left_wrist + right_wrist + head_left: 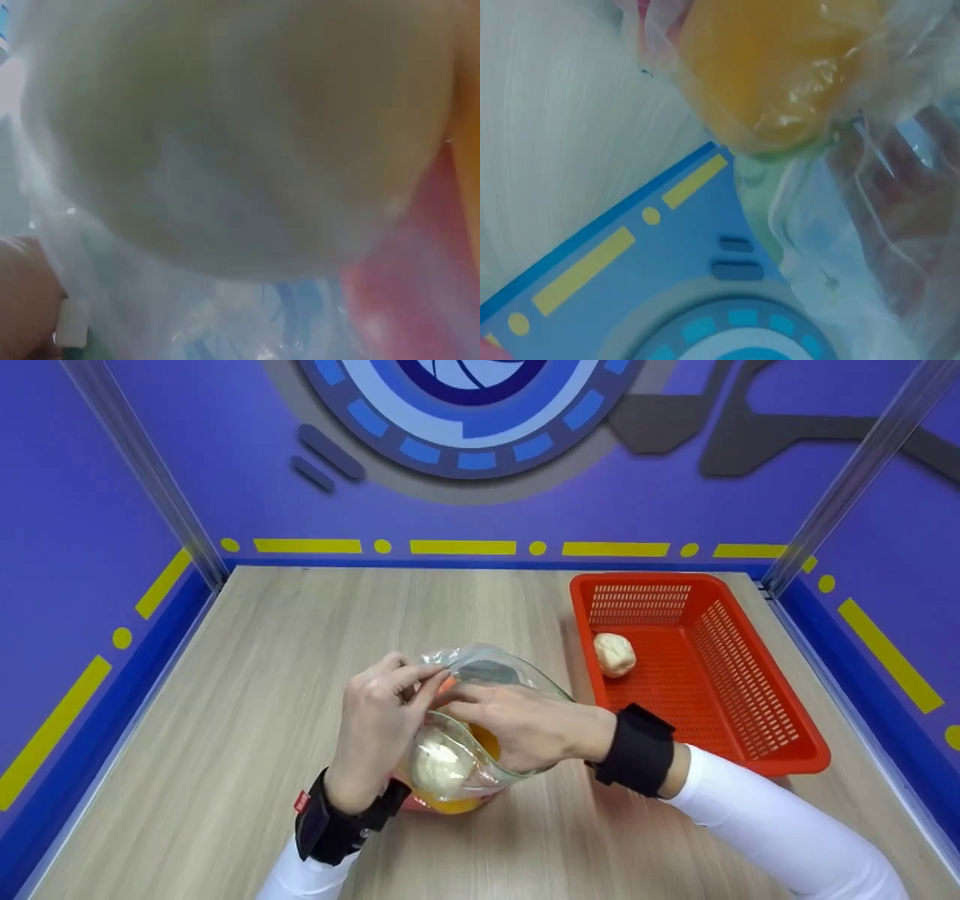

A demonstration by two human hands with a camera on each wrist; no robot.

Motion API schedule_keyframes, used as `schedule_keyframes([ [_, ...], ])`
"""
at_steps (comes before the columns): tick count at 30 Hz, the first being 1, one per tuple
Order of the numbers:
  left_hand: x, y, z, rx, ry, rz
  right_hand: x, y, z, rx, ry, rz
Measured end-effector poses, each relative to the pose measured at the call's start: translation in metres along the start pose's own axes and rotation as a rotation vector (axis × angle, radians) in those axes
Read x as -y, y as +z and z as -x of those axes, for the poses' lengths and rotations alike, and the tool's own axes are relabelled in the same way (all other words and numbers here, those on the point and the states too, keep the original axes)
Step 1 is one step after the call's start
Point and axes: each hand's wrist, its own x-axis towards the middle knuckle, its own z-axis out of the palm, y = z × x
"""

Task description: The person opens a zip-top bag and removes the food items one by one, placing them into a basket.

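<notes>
A clear plastic zip bag (pixel 491 784) stands in front of me at mid-table, its mouth spread open. My left hand (pixel 380 712) pinches the bag's rim between thumb and fingers on the left side. My right hand (pixel 529 726) reaches into the mouth from the right, its fingertips hidden inside; whether they hold something I cannot tell. Through the plastic show a pale round item (pixel 441 765) and a yellow-orange round item (pixel 780 71). Something red (pixel 412 292) lies beside the pale item in the left wrist view.
On the right stands a red plastic basket (pixel 806 746) with slotted walls. A cream-coloured round lump (pixel 614 655) with a creased surface lies against its left wall. Blue printed panels (pixel 465 521) close off the wooden table (pixel 300 660) at the back and sides.
</notes>
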Motion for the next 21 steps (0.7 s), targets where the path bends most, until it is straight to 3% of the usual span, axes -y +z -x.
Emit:
schedule_keyframes([
  [10,-0.001,-0.003,0.0,0.0,-0.005,-0.017,0.0,0.008,-0.004,-0.035,0.015,-0.107],
  [13,-0.001,-0.004,0.0,0.013,-0.012,-0.022,0.006,0.004,0.001,-0.09,0.031,-0.004],
  [18,-0.003,-0.005,0.0,0.019,-0.015,-0.022,0.024,-0.005,0.014,-0.207,0.071,0.3],
  [21,-0.002,-0.005,0.0,0.015,-0.013,-0.012,0.031,-0.01,0.023,-0.262,0.109,0.412],
])
